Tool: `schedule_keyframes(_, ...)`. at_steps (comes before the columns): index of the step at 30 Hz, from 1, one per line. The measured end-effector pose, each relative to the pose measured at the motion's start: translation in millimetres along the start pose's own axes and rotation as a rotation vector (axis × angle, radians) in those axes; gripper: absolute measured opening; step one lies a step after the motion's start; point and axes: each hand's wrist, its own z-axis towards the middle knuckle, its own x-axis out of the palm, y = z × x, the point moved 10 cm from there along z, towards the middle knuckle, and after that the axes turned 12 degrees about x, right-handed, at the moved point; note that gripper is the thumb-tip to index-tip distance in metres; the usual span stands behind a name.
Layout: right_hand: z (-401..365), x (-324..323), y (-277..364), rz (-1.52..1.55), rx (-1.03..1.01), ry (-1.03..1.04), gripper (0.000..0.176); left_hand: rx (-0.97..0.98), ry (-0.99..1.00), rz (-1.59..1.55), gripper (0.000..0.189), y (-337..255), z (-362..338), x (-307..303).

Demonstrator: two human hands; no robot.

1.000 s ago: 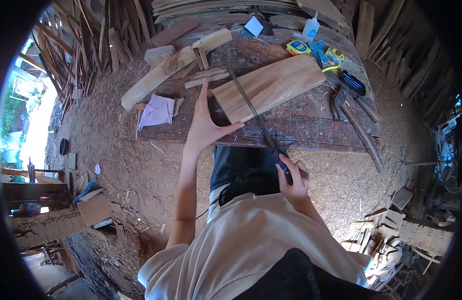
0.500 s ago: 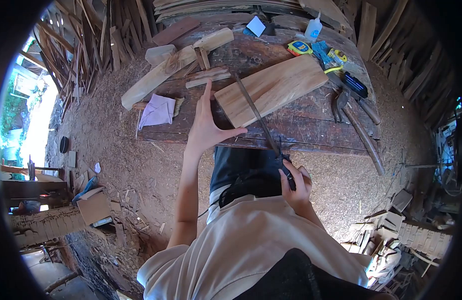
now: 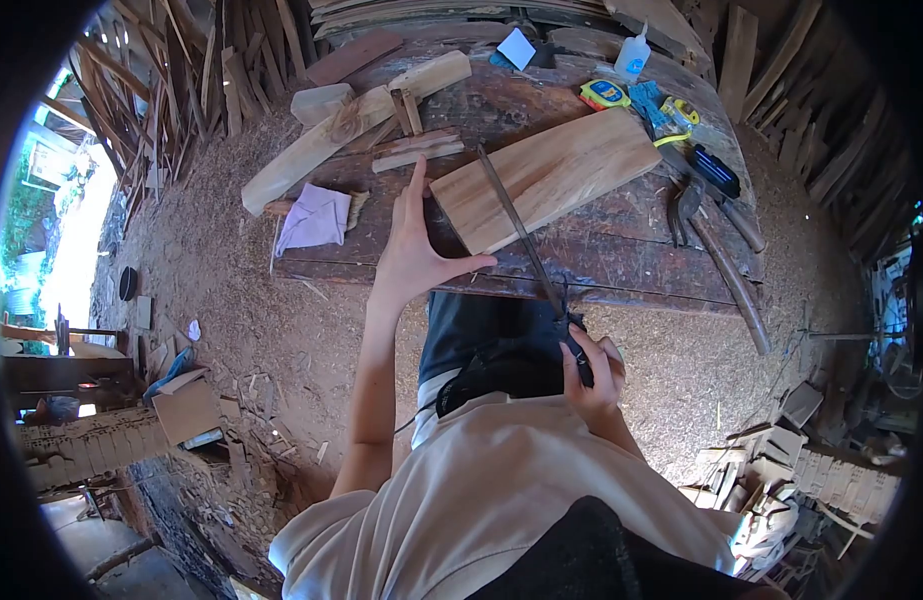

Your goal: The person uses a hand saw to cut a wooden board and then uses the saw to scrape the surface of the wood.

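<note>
A thick pale board point(image 3: 591, 165) lies at a slant on the dark workbench. My left hand point(image 3: 411, 245) is at its near left corner, thumb and fingers stretched wide apart. The thumb reaches along the near edge and the fingers point up beside the left end; firm contact is hard to see. My right hand point(image 3: 593, 375) is wrapped round the black handle of a long, narrow dark tool, which looks like a handsaw point(image 3: 516, 220) seen edge-on. Its blade crosses over the board near the left end; whether teeth touch wood cannot be seen.
A hammer point(image 3: 726, 270), yellow tape measure point(image 3: 604, 94), blue-black case point(image 3: 714, 170) and glue bottle point(image 3: 632, 55) sit on the right of the bench point(image 3: 621, 260). Left are a long wooden beam point(image 3: 311, 155), a wooden marking gauge point(image 3: 411, 145) and a pale cloth point(image 3: 314, 217).
The handsaw has shifted slightly towards me and to the right, with my right hand a little lower. My left hand and the board stay nearly as they were.
</note>
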Motion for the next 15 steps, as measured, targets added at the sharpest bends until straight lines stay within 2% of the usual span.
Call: schedule_keyframes(15,-6.3,-3.0,-1.1,-0.032,-0.020,-0.016,0.038,-0.015,0.006,-0.011,0.143,3.3,-1.3,1.2)
